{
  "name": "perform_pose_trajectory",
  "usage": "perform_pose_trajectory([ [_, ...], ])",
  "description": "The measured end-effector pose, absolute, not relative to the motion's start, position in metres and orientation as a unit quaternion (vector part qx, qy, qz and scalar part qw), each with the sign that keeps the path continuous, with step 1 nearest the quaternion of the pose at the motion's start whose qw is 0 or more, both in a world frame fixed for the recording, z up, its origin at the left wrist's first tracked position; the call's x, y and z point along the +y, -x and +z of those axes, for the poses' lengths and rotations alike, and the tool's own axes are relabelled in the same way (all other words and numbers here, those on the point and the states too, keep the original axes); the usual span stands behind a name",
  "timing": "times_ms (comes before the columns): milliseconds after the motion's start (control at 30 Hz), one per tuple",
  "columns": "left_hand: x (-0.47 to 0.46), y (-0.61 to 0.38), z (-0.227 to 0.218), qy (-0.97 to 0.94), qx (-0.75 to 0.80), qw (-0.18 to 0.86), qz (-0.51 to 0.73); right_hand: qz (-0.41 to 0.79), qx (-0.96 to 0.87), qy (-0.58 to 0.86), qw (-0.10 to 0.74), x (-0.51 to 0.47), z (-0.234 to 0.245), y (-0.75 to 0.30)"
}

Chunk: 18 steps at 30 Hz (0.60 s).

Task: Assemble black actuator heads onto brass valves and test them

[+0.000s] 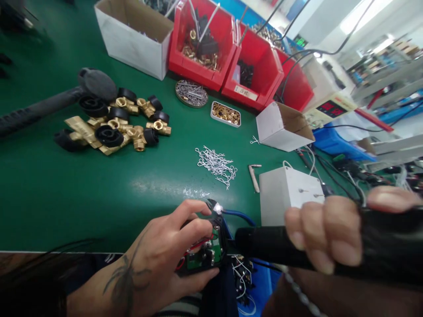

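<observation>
My left hand (pixel 165 251) grips a small black housing with a green circuit board (pixel 205 257) and red wires inside, at the table's front edge. The fingers are curled over its top and the thumb lies below. In my right hand (pixel 330 229) is a thick black electric screwdriver (pixel 264 242), held level, its narrow end pointing left at the housing. The screwdriver's tip is hidden, so I cannot tell whether it touches. A blue cable (pixel 239 215) runs from the housing's upper corner. Beyond the hands lies a pile of silver cotter pins (pixel 216 164).
Brass valve fittings (pixel 137 134) with black caps lie left, beside a black mallet (pixel 95 83). Screws fill a round dish (pixel 191 93); brass bits fill a tin (pixel 226 114). Red bins (pixel 228 61) stand behind. A white switch box (pixel 280 191) stands near the screwdriver.
</observation>
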<state>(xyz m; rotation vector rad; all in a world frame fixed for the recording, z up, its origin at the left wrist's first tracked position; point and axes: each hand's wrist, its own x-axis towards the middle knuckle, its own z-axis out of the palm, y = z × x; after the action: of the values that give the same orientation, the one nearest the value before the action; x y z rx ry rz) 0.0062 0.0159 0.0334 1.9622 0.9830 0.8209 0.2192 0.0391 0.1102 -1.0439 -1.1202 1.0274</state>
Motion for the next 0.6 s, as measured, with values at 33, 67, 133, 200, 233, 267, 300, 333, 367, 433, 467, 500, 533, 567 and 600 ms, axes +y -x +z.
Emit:
perform_pose_trajectory([
  [33, 0.016, -0.006, 0.034, -0.77, 0.381, 0.394, 0.326, 0.445, -0.476, 0.443, 0.615, 0.036, 0.105, -0.208],
  [67, 0.016, -0.006, 0.034, -0.769, 0.375, 0.4, 0.329, 0.445, -0.469, 0.435, 0.627, 0.032, 0.098, -0.197],
  [133, 0.017, -0.006, 0.035, -0.769, 0.368, 0.405, 0.331, 0.425, -0.449, 0.439, 0.652, 0.023, 0.08, -0.183],
  [200, 0.017, -0.006, 0.035, -0.77, 0.372, 0.403, 0.325, 0.411, -0.446, 0.467, 0.643, 0.014, 0.059, -0.175],
  [233, 0.017, -0.006, 0.036, -0.772, 0.377, 0.399, 0.321, 0.41, -0.451, 0.487, 0.626, 0.01, 0.05, -0.174],
  [267, 0.017, -0.005, 0.036, -0.773, 0.381, 0.396, 0.317, 0.409, -0.451, 0.51, 0.608, 0.008, 0.042, -0.172],
  [300, 0.017, -0.005, 0.036, -0.775, 0.384, 0.392, 0.312, 0.407, -0.446, 0.527, 0.599, 0.007, 0.037, -0.172],
  [333, 0.016, -0.004, 0.035, -0.777, 0.388, 0.388, 0.307, 0.403, -0.435, 0.534, 0.603, 0.008, 0.036, -0.171],
  [367, 0.015, -0.003, 0.035, -0.779, 0.391, 0.385, 0.302, 0.399, -0.417, 0.531, 0.62, 0.01, 0.039, -0.171],
  [433, 0.014, -0.002, 0.034, -0.782, 0.395, 0.38, 0.296, 0.412, -0.375, 0.493, 0.668, 0.019, 0.052, -0.17],
  [467, 0.013, -0.002, 0.034, -0.784, 0.397, 0.377, 0.294, 0.43, -0.354, 0.468, 0.687, 0.025, 0.062, -0.169],
  [500, 0.013, -0.002, 0.033, -0.785, 0.397, 0.374, 0.294, 0.454, -0.333, 0.444, 0.697, 0.031, 0.071, -0.169],
  [533, 0.012, -0.002, 0.033, -0.786, 0.396, 0.373, 0.295, 0.48, -0.311, 0.425, 0.701, 0.036, 0.078, -0.167],
  [567, 0.012, -0.003, 0.033, -0.786, 0.396, 0.371, 0.296, 0.507, -0.294, 0.408, 0.7, 0.041, 0.084, -0.166],
  [600, 0.012, -0.003, 0.033, -0.786, 0.397, 0.369, 0.297, 0.533, -0.279, 0.395, 0.694, 0.045, 0.087, -0.164],
])
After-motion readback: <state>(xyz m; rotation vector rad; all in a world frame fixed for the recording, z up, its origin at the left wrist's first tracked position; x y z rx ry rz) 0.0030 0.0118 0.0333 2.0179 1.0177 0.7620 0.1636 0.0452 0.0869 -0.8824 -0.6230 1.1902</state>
